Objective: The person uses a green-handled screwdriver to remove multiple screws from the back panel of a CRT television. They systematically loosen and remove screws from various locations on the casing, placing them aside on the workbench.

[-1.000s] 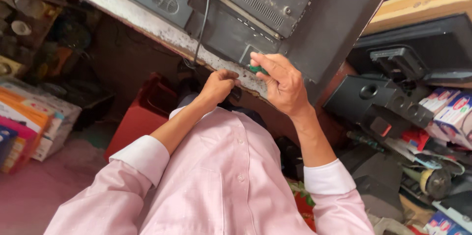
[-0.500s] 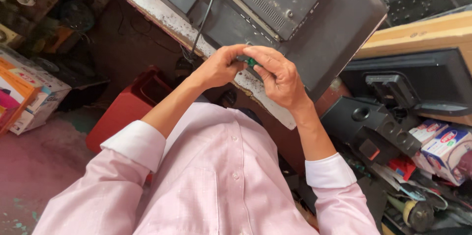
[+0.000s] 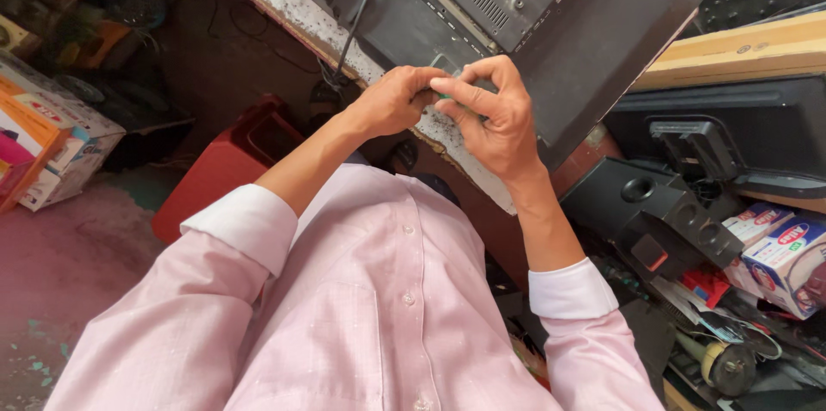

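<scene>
Both hands meet at the near edge of the workbench [image 3: 301, 19], just in front of the dark flat-panel set [image 3: 602, 41] that lies back-side up on it — that set serves as the landmark here. The left hand [image 3: 391, 101] is curled nearly into a fist, its fingertips tucked toward the right hand; what it grips is hidden, so I cannot tell whether it has hold of anything. The right hand [image 3: 490, 118] is partly closed, forefinger laid straight across and thumb pressed beneath, pinching a small green object [image 3: 445, 96] of which only a sliver shows between the fingers. That green piece sits right at the set's near lower corner, touching or just off its casing. Judging by how little of it peeks out, it is light and small, probably hard plastic, easy to fumble or drop — a fingertip pinch on its sides looks like the sound way to hold it, with the other hand steadying. The set itself looks rigid but awkward and fragile on its screen side, better taken by its edges. A black cable [image 3: 357, 15] runs down from the set's back over the bench edge. Below the set stands a red bin [image 3: 228, 161], and to its right lie dark speaker housings [image 3: 654, 204] and small printed cartons [image 3: 774, 252].
</scene>
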### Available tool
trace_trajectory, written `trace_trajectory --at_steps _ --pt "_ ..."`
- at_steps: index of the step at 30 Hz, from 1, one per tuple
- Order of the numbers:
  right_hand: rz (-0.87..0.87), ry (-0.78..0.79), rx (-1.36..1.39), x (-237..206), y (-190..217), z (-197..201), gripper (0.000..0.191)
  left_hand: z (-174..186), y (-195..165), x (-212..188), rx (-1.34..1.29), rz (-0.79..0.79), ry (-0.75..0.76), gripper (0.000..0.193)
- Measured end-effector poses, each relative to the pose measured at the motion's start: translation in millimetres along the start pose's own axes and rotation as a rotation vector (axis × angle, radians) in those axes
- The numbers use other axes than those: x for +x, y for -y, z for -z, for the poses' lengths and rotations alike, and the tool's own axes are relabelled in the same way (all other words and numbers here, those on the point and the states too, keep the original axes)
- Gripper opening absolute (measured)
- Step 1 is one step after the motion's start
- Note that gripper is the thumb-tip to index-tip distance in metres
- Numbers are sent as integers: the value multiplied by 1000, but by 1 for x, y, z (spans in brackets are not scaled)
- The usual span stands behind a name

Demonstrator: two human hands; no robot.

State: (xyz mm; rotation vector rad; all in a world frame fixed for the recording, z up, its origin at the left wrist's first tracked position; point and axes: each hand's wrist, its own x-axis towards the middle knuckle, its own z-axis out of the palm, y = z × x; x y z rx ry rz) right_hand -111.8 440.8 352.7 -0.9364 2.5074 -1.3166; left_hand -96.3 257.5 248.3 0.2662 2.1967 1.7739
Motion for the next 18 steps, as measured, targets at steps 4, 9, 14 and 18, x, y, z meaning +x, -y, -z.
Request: trace_trajectory --at_steps 4,9,14,18 --pt "-195 64 268 -2 0 7 48 0 -3 1 25 -67 -60 31" --pt "-33 -16 100 -6 0 -1 71 -5 -7 3 51 93 -255 13" --pt "-229 -104 28 -15 -16 -30 48 -13 -5 3 144 115 -382 27" --pt "-177 -171 -23 -14 -38 -45 44 -8 3 0 199 19 -397 24"
